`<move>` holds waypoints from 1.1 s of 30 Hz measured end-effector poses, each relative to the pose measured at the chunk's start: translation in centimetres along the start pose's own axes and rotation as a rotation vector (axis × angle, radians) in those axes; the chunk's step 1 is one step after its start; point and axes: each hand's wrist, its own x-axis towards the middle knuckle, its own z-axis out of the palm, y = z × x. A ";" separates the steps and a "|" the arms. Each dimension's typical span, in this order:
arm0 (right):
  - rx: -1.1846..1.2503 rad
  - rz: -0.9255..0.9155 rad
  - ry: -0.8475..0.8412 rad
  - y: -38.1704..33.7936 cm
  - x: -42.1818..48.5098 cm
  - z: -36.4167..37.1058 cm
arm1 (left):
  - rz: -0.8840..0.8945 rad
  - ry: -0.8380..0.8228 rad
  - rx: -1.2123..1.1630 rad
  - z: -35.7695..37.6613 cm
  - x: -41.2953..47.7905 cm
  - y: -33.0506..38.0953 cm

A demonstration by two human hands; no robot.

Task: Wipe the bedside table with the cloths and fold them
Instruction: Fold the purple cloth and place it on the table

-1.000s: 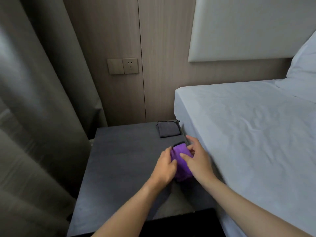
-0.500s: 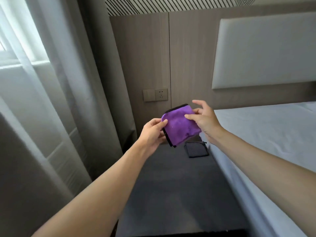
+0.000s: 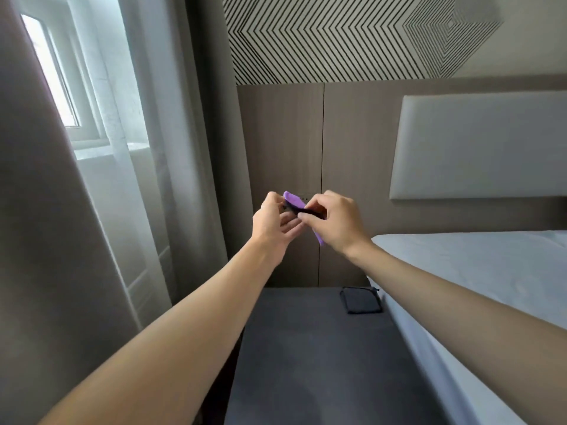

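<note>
– Purple cloth (image 3: pixel 294 200) is hanging in the air between both hands, well above the bedside table (image 3: pixel 306 363). The left hand (image 3: pixel 273 223) is pinching its upper edge, and the right hand (image 3: pixel 334 220) is pinching the dark-trimmed edge.
– What is threatening to go wrong?
– They are folding in mid-air. If one pinch is loosening, a corner may drop and skew the edges, or the cloth may fall toward the bed (image 3: pixel 475 265), below the right hand.
– Anything hard to make out?
– The right hand is covering most of the cloth, so I cannot tell how many layers it is holding. A grey cloth (image 3: pixel 361 302) is lying folded below the right wrist.
</note>
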 end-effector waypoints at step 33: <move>1.077 0.409 -0.363 -3.2 6.3 -7.7 | -0.147 -0.428 -0.030 -2.4 -3.7 -2.6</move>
